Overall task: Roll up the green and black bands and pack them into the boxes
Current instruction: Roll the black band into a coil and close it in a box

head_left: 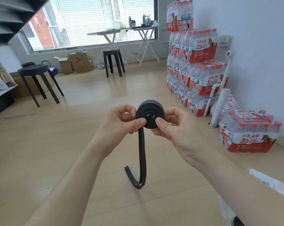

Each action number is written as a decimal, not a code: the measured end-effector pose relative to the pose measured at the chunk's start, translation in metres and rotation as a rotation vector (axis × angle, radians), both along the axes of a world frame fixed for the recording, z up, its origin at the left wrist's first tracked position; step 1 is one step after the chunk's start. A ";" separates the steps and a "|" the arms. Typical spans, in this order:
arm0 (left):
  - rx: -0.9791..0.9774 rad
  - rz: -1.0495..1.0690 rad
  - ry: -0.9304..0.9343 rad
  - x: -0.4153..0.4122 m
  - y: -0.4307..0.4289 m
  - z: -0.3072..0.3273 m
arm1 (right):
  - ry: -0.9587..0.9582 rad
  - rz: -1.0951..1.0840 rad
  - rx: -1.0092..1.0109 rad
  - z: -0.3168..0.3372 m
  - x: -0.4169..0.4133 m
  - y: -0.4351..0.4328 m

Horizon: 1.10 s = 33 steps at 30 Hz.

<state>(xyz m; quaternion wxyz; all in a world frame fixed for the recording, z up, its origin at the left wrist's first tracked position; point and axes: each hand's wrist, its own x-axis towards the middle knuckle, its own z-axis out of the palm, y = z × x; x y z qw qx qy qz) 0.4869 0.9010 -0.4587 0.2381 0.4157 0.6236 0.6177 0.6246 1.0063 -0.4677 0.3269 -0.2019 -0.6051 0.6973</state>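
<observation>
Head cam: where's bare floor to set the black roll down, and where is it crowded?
Both hands, left hand and right hand, hold the black band. Bare wooden floor runs between the round black stool and the stacked water-bottle packs, and also below the hands. It is crowded along the right wall, where the bottle pack on the floor sits, and by the cardboard boxes under the window.

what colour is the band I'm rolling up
Black, or very dark grey; the band shows clearly in the head view.

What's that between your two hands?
In the head view, the black band, mostly coiled, sits pinched between the left hand and right hand; its loose tail hangs below.
</observation>
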 end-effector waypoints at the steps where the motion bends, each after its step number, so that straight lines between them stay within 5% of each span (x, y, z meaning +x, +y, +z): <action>1: 0.020 -0.014 -0.024 0.001 0.001 0.000 | 0.027 0.014 -0.050 -0.002 0.000 -0.002; 5: -0.021 0.032 0.080 0.004 -0.001 0.003 | -0.034 0.077 -0.055 -0.003 0.001 -0.003; 9: -0.226 0.117 0.518 0.007 -0.001 0.004 | -0.502 0.013 0.668 0.014 0.013 0.011; 13: -0.334 0.059 0.760 0.013 0.000 0.003 | -0.584 0.057 0.953 0.019 0.015 0.006; 16: -0.346 0.046 0.762 0.014 0.002 0.001 | -0.643 0.035 1.082 0.014 0.014 0.006; 22: -0.268 0.152 0.475 0.011 0.006 0.001 | -0.558 -0.063 1.116 0.011 0.012 0.010; 33: -0.250 0.146 0.510 0.008 0.003 -0.002 | -0.460 -0.097 0.981 0.005 0.010 0.014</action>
